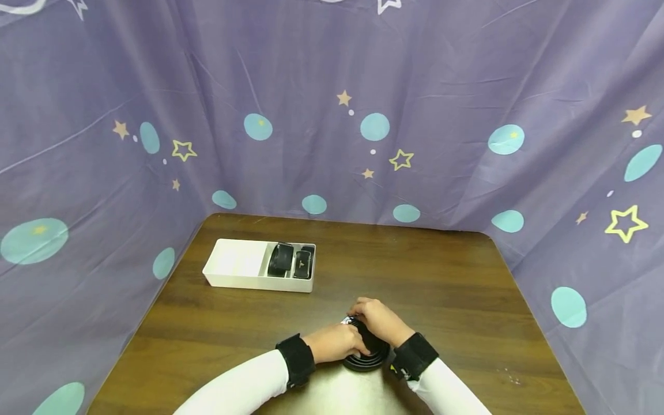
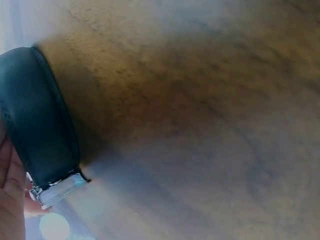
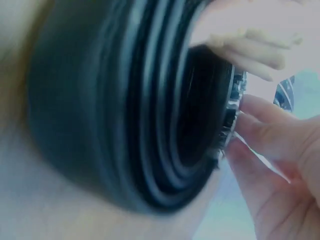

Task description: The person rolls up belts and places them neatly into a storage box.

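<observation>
A black leather belt [image 1: 365, 363], rolled into a coil of several layers, stands near the front middle of the wooden table. My left hand [image 1: 334, 343] grips it from the left, with fingers reaching into the coil's opening, as the right wrist view shows. On the far side, my right hand [image 1: 383, 323] pinches the belt at its silver buckle [image 3: 228, 125]. In the left wrist view the belt's smooth outer face [image 2: 42, 115] shows, with the buckle's shiny edge [image 2: 60, 191] below it.
At the back left of the table [image 1: 415, 259] sits a white divided tray [image 1: 259, 282]. Its right compartments hold a dark rolled item [image 1: 280, 259] and a small black item [image 1: 302, 264]. A purple patterned curtain [image 1: 321, 69] hangs around the back and sides.
</observation>
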A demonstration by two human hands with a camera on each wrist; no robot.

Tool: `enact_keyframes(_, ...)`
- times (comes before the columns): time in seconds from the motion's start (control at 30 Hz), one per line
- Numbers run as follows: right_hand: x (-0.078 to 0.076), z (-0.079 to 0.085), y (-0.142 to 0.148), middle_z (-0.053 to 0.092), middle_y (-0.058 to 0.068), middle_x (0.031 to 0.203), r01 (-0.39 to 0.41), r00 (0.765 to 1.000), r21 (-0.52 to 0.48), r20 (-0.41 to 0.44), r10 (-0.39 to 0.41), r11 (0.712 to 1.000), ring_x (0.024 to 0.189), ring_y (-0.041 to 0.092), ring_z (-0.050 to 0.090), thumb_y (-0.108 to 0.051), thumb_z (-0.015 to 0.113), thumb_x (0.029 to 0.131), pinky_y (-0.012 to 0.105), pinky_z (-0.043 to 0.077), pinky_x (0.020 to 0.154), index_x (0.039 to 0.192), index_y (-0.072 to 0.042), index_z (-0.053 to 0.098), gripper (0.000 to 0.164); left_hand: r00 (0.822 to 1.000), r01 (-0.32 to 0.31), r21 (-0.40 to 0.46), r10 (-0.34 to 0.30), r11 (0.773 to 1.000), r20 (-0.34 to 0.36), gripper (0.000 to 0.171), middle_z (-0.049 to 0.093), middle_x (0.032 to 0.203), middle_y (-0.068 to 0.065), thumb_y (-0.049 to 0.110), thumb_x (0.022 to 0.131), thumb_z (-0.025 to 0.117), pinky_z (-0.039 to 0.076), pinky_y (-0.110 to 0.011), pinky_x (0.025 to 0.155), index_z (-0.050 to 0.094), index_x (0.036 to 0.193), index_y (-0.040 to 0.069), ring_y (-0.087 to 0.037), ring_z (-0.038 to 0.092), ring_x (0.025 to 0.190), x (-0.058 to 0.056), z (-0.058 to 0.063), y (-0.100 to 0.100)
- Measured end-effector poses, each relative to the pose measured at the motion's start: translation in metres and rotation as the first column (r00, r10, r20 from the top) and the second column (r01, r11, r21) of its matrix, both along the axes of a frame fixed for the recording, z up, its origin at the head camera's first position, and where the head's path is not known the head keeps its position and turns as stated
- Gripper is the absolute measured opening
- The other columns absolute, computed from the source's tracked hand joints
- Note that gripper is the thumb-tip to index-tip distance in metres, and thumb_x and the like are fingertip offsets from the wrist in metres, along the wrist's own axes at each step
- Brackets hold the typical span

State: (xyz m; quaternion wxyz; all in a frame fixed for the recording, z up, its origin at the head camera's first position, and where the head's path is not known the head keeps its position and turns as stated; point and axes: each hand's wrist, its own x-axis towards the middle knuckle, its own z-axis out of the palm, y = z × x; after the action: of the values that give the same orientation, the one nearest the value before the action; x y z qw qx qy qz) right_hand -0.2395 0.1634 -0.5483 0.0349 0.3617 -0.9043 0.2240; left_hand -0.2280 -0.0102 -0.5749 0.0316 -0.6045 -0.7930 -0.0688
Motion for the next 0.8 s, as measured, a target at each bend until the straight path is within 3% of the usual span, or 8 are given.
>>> enact_keyframes(0.1,0.001,0.006,0.007,0.068,0.009,0.107,-0.063,0.998,0.061,0.009,0.062,0.996,0.101,0.024,0.066,0.004,0.062,0.087,0.033,0.054,0.084,0.108,-0.001,0.07,0.023,1.0,0.007,-0.014,-0.008,1.0,-0.009,0.022,0.071,0.101,0.016,0.029,0.087,0.069,0.042,-0.01,0.09,0.074,0.108,0.025,0.002,0.061,0.096,-0.001,0.004,0.001)
enact_keyframes(0.27,0.004,0.011,0.023,0.067,0.012,0.111,-0.069,0.998,0.048,-0.011,0.069,0.996,0.103,0.026,0.065,0.004,0.066,0.085,0.036,0.053,0.086,0.111,0.001,0.068,0.027,0.997,0.006,0.009,-0.007,1.0,0.083,0.021,0.071,0.101,0.016,0.03,0.087,0.069,0.041,-0.009,0.091,0.075,0.106,0.022,0.003,0.061,0.098,-0.01,0.013,-0.001)
enact_keyframes(0.33,0.009,0.012,0.029,0.067,0.009,0.105,-0.052,0.999,0.025,-0.012,0.052,0.998,0.097,0.023,0.066,0.002,0.069,0.084,0.033,0.054,0.082,0.107,-0.001,0.069,0.023,0.993,-0.026,0.046,0.02,0.999,0.117,0.018,0.072,0.099,0.015,0.027,0.088,0.069,0.042,-0.01,0.089,0.075,0.103,0.021,0.002,0.062,0.096,-0.016,0.018,-0.003)
enact_keyframes(0.4,0.014,0.013,0.035,0.066,0.004,0.1,-0.045,0.999,0.022,-0.005,0.045,0.999,0.092,0.019,0.066,-0.002,0.072,0.082,0.03,0.054,0.078,0.102,-0.004,0.071,0.02,0.987,-0.109,0.1,0.096,0.989,0.125,0.014,0.072,0.096,0.014,0.025,0.088,0.069,0.045,-0.013,0.085,0.076,0.099,0.021,0.001,0.062,0.093,-0.023,0.022,-0.006)
enact_keyframes(0.5,0.024,0.011,0.037,0.065,-0.002,0.095,-0.083,0.997,0.048,-0.005,0.083,0.995,0.09,0.013,0.064,-0.007,0.075,0.08,0.028,0.053,0.078,0.097,-0.01,0.072,0.017,0.955,-0.287,0.182,0.267,0.94,0.127,0.01,0.071,0.093,0.011,0.021,0.088,0.069,0.049,-0.02,0.08,0.075,0.096,0.019,-0.004,0.064,0.088,-0.034,0.027,-0.009)
enact_keyframes(0.6,0.031,0.005,0.033,0.066,-0.005,0.093,-0.175,0.981,0.093,-0.068,0.181,0.98,0.09,0.009,0.063,-0.009,0.078,0.076,0.029,0.052,0.084,0.092,-0.013,0.073,0.017,0.901,-0.43,0.188,0.405,0.883,0.158,0.013,0.069,0.096,0.006,0.021,0.088,0.069,0.051,-0.024,0.079,0.073,0.099,0.016,-0.008,0.065,0.09,-0.042,0.026,-0.008)
enact_keyframes(0.7,0.033,-0.002,0.028,0.067,-0.009,0.088,-0.25,0.941,0.166,-0.189,0.28,0.954,0.087,0.006,0.062,-0.011,0.079,0.072,0.027,0.05,0.085,0.085,-0.017,0.074,0.015,0.876,-0.471,0.11,0.449,0.875,0.178,0.018,0.07,0.099,0.005,0.025,0.09,0.067,0.052,-0.025,0.079,0.072,0.104,0.015,-0.01,0.066,0.091,-0.047,0.019,-0.003)
enact_keyframes(0.8,0.03,-0.006,0.024,0.067,-0.013,0.084,-0.278,0.899,0.241,-0.277,0.34,0.93,0.083,0.004,0.061,-0.017,0.079,0.07,0.023,0.047,0.081,0.08,-0.021,0.073,0.012,0.878,-0.461,0.047,0.447,0.886,0.172,0.018,0.071,0.097,0.006,0.029,0.09,0.066,0.051,-0.024,0.074,0.073,0.101,0.017,-0.008,0.066,0.088,-0.05,0.011,0.001)
